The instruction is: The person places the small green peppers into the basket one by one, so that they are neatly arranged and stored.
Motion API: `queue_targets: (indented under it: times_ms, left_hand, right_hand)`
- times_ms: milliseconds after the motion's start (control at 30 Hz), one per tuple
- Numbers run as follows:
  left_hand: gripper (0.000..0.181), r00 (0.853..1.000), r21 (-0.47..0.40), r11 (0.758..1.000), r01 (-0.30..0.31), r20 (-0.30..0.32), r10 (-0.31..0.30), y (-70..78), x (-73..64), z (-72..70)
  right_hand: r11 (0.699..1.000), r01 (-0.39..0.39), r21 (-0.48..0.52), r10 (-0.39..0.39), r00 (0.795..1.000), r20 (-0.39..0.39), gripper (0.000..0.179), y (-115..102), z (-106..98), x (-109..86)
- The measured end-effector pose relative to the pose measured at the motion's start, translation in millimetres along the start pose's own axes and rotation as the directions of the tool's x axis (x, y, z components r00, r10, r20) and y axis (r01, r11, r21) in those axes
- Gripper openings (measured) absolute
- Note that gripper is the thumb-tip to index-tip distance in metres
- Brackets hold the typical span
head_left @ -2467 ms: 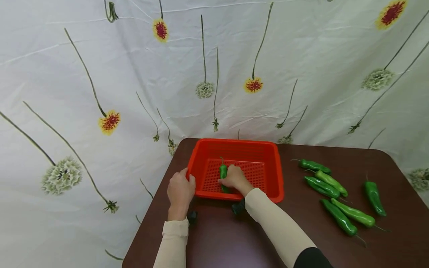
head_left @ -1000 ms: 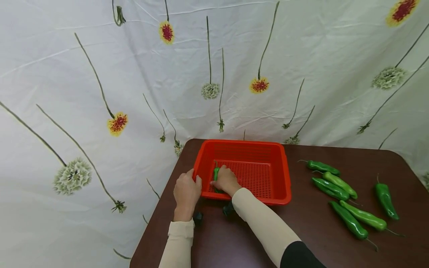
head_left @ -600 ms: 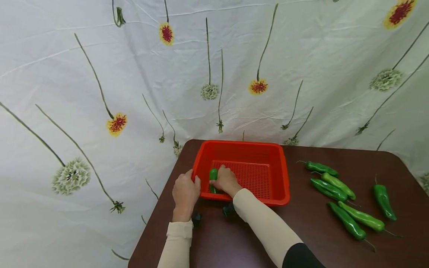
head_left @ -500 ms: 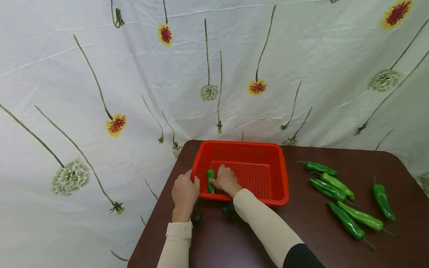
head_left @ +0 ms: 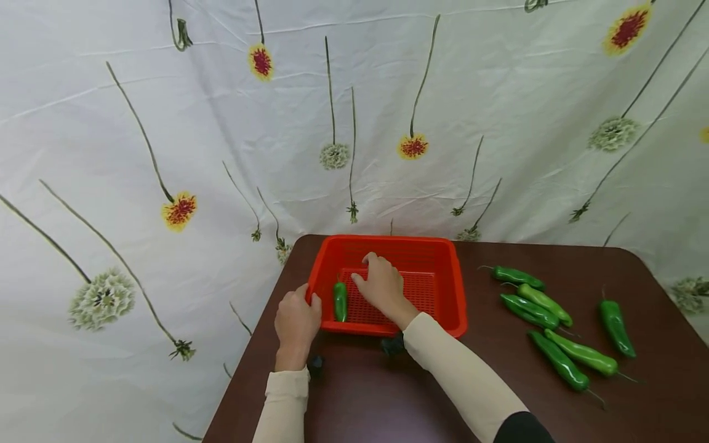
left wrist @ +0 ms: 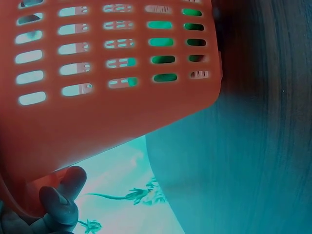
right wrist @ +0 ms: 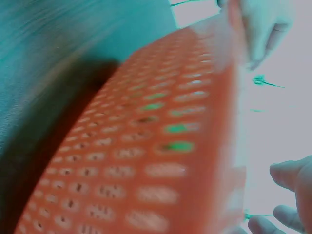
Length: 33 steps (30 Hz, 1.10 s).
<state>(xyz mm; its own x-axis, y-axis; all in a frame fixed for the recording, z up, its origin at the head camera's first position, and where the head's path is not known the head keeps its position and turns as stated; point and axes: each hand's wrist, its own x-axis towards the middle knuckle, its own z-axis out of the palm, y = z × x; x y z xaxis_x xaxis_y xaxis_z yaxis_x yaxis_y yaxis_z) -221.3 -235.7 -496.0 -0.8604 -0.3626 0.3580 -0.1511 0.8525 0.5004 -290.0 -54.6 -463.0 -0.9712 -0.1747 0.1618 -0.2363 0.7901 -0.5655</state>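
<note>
A red plastic basket with slotted walls stands on the dark brown table. My left hand grips its left rim; in the left wrist view the fingertips curl over that edge. One green chili pepper lies lengthwise inside, by the left wall, with its stem pointing away from me. My right hand is above the basket floor, right of this pepper and apart from it, thumb and fingers spread with nothing between them. Green shows through the basket wall slots in the right wrist view, where the right fingers are raised over the rim.
Several green peppers, such as a dark one and a lighter one, lie loose on the table to the right of the basket. A single pepper lies farther right. A white flowered cloth hangs behind the table.
My right hand has moved the pepper to the basket's left side, let go of it and lifted away with its fingers spread. The left hand keeps its hold on the rim.
</note>
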Motion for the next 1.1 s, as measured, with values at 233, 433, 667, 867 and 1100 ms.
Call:
queue_targets:
  times_ms: [233, 433, 667, 867, 1100]
  left_hand:
    - [0.039, 1.000, 0.004, 1.000, -0.015, -0.001, 0.015, 0.0, -1.0, 3.2]
    - [0.039, 1.000, 0.005, 1.000, -0.018, 0.004, 0.017, 2.3, -1.0, 1.9]
    - [0.039, 1.000, 0.004, 1.000, -0.025, -0.001, 0.025, 4.5, -1.5, 0.2]
    - [0.039, 1.000, 0.007, 1.000, -0.029, 0.002, 0.029, 5.1, -1.1, 2.8]
    - [0.040, 0.999, 0.022, 0.999, -0.035, -0.015, 0.035, 4.9, -1.5, 2.4]
  right_hand:
    - [0.996, 0.005, 0.090, 0.007, 0.991, -0.130, 0.050, 16.4, -36.6, -9.2]
    - [0.996, 0.001, 0.089, 0.018, 0.976, -0.217, 0.057, 30.1, -75.6, -21.1]
    - [0.997, 0.028, 0.066, -0.005, 0.945, -0.327, 0.060, 42.0, -114.7, -36.2]
    - [0.998, 0.051, 0.033, -0.033, 0.910, -0.412, 0.062, 58.6, -131.9, -46.8]
    - [0.999, 0.045, 0.006, -0.038, 0.890, -0.454, 0.064, 84.6, -142.9, -60.8]
